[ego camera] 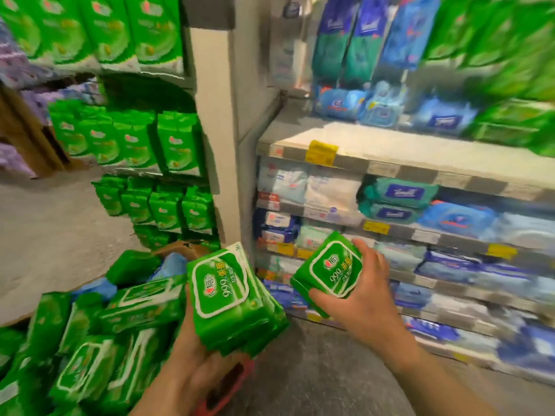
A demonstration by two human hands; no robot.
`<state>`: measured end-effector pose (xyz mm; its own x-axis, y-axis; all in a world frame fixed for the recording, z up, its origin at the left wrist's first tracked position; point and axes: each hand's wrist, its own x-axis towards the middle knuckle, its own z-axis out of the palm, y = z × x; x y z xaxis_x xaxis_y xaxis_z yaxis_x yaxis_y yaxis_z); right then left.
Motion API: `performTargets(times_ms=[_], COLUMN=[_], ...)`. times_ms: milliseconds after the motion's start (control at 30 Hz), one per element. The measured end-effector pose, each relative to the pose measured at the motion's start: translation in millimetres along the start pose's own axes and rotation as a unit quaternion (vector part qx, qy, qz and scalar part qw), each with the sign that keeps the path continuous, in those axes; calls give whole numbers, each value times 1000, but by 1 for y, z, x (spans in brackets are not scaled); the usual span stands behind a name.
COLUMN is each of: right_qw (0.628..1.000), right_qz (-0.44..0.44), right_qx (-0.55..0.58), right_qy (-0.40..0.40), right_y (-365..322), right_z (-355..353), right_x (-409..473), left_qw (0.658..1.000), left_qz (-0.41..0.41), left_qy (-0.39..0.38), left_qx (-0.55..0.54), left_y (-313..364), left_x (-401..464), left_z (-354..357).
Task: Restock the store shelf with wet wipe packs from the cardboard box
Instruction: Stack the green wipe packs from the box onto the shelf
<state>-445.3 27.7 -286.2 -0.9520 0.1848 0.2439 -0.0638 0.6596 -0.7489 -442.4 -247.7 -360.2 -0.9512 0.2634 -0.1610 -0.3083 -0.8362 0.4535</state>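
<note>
Pinching one green pack (pixel 332 273) between right fingers (pixel 365 246).

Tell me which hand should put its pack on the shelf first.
Right. The right hand grips a single green plastic wet wipe pack nearest the grey store shelf; the left hand supports a whole stack of green packs over the box.

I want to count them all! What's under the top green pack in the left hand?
More green packs stacked beneath the top pack, gripped by the left hand. Only their edges show, so the count stays hidden.
</note>
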Motion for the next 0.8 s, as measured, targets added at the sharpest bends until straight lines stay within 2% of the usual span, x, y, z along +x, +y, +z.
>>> performTargets(times_ms=[67,100,167,233,333,600,800], right_qw=[999,998,995,991,983,957,945], right_qz=[19,29,50,66,96,150,161], right_qx=[-8,-11,-17,-29,-44,-82,-91], right_qy=[33,49,83,116,147,235,269], right_y=[33,49,77,100,128,192,233], right_z=[-45,-66,-107,-143,-190,-289,-346], right_x=[-4,-6,-12,-17,-19,0,41], left_qw=[992,987,988,988,976,955,940], left_qz=[-123,-154,-151,-143,-206,-271,-310], left_qy=[2,-36,-13,58,38,-46,-92], left_qx=[-23,-33,-7,34,52,112,106], left_y=[-42,-61,-104,-141,-191,-292,-345], left_x=[18,30,41,57,75,142,199], left_z=[58,78,122,148,191,284,341])
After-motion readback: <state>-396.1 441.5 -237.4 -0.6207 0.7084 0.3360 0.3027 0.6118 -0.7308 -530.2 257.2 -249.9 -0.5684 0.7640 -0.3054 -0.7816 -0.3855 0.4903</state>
